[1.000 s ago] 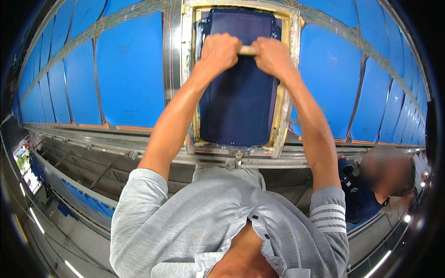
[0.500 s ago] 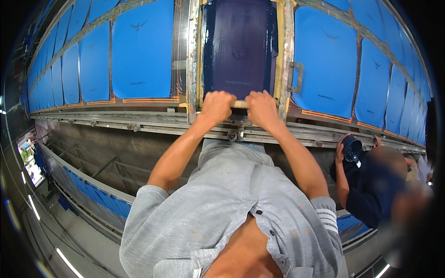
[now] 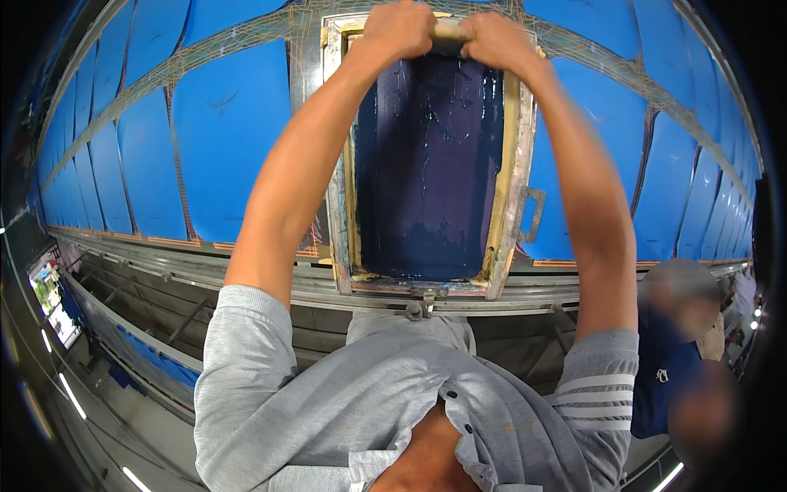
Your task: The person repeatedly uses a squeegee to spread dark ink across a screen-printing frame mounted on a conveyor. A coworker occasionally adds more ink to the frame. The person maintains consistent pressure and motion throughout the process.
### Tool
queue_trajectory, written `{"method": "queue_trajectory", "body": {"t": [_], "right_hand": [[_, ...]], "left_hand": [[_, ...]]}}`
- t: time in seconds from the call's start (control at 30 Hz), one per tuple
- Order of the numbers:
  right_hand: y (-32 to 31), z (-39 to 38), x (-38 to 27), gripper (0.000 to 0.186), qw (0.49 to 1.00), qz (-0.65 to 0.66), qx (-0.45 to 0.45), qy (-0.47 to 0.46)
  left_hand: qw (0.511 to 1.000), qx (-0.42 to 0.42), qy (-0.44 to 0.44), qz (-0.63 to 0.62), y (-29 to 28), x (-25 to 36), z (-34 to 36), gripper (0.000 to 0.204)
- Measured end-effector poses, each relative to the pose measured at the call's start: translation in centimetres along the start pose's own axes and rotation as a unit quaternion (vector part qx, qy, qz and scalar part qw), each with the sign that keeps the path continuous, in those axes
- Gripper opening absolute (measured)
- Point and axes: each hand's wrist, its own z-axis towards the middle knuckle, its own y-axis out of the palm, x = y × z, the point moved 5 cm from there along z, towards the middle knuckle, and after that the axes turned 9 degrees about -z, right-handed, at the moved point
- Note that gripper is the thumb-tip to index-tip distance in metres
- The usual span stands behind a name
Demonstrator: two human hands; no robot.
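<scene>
Both arms stretch away from me across a printing screen. My left hand [image 3: 400,31] is closed round the left end of a squeegee [image 3: 450,31] with a pale wooden handle. Round its right end my right hand [image 3: 498,39] is closed too, slightly blurred. The squeegee is at the far end of the screen, its lower edge dark and partly hidden by my hands. Below it the purple mesh [image 3: 447,172] carries dark blue ink, with wet streaks and drips down its middle. A paint-stained screen frame [image 3: 518,201] surrounds the mesh and has a metal handle [image 3: 533,215] on its right side.
Blue panels [image 3: 229,139] with small printed marks cover the long table on both sides of the frame. Along the near edge runs a metal rail [image 3: 205,256], with a clamp [image 3: 421,305] at the frame. A co-worker in a dark blue shirt [image 3: 662,381] is at the right.
Both hands and the squeegee went from the near end of the screen to the far end. More of the frame shows. The co-worker's dark tub is no longer visible.
</scene>
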Motion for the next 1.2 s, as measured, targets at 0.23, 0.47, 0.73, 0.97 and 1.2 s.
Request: {"method": "queue_trajectory", "body": {"t": [0.23,0.47,0.73,0.97,1.2], "right_hand": [[1.2,0.9,0.5,0.026,0.999,-0.028,0.039,-0.004],[4.5,-14.1,-9.0,0.012,0.998,-0.016,0.044,-0.030],[10.0,-32.8,-18.0,0.020,0.998,0.040,-0.013,-0.041],[6.7,-30.7,-6.8,0.056,0.954,0.064,0.219,0.192],[13.2,-28.7,1.2,0.036,0.828,0.394,0.191,0.350]], "left_hand": [[0.999,0.036,0.035,0.022,0.4,-0.4,0.7,0.024],[0.999,-0.013,0.000,-0.049,4.2,4.8,-15.7,0.008],[0.991,-0.049,-0.015,-0.127,9.9,12.5,-35.4,0.025],[0.994,-0.020,-0.002,-0.106,10.0,12.8,-37.7,0.031],[0.993,0.003,-0.020,-0.117,10.5,12.9,-40.6,0.013]]}}
